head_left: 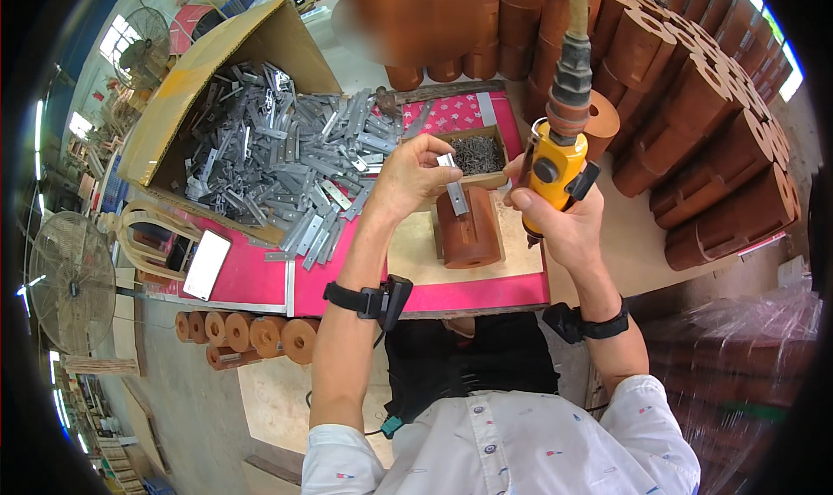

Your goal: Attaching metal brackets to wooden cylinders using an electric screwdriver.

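Observation:
My left hand (412, 178) pinches a small metal plate (455, 191) by its upper end. The plate's lower end lies over a reddish-brown hollow cylinder (469, 235) that rests on its side on a pale board (416, 265). My right hand (560, 222) is closed round a yellow power screwdriver (555, 161), which hangs tip down just right of the cylinder, apart from it. A dark cable or hose (573, 65) runs up from the tool. Behind the cylinder stands a small box of screws (475, 154).
A cardboard box (221, 44) on its side spills many metal plates (278, 161) over the pink tabletop (252, 278). A white phone (207, 264) lies at the front left. Stacked brown cylinders (694, 122) fill the far right. A fan (69, 278) stands at left.

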Motion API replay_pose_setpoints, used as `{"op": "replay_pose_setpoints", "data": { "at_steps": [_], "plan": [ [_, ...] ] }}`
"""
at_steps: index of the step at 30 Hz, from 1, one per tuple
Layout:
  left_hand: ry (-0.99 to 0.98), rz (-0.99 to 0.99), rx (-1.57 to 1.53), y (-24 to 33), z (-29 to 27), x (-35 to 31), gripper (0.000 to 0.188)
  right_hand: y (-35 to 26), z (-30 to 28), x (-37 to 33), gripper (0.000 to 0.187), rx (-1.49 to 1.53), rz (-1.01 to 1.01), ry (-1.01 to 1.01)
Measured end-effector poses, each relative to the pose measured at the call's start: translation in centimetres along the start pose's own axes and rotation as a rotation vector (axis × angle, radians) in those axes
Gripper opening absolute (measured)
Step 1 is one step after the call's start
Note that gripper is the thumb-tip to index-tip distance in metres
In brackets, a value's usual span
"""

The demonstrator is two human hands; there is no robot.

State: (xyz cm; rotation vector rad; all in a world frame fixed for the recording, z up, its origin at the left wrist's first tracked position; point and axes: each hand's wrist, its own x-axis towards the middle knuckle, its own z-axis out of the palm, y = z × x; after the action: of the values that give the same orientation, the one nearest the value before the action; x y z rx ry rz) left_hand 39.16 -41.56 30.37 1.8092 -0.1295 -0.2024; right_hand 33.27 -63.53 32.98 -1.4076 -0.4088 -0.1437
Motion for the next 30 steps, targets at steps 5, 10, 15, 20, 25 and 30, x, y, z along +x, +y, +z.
{"op": "replay_pose_setpoints", "data": {
  "at_steps": [5, 10, 15, 20, 25, 30],
  "plan": [
    [-0.053, -0.013, -0.118, -0.9, 0.7, 0.3, 0.035, 0.1, 0.1, 0.0, 0.038, 0.006, 0.002, -0.012],
    [0.017, 0.063, -0.296, -2.7, 1.5, 0.9, 0.032, -0.1, 0.1, 0.0, 0.039, -0.031, 0.002, -0.034],
    [-0.098, 0.003, -0.192, -3.0, 1.8, 0.3, 0.031, -0.2, 0.2, -0.1, 0.038, -0.072, -0.007, -0.035],
    [-0.120, -0.073, -0.051, -2.8, 2.7, -2.7, 0.040, 0.0, 0.0, 0.0, 0.037, -0.045, -0.001, -0.018],
    [-0.080, 0.161, 0.333, -3.2, 2.3, -5.1, 0.089, 0.3, 0.3, 0.1, 0.036, -0.046, -0.009, -0.019],
    [-0.130, 0.219, 0.464, -2.6, 2.9, -6.8, 0.117, 0.0, 0.5, 0.1, 0.037, -0.005, 0.000, 0.013]
  ]
}}
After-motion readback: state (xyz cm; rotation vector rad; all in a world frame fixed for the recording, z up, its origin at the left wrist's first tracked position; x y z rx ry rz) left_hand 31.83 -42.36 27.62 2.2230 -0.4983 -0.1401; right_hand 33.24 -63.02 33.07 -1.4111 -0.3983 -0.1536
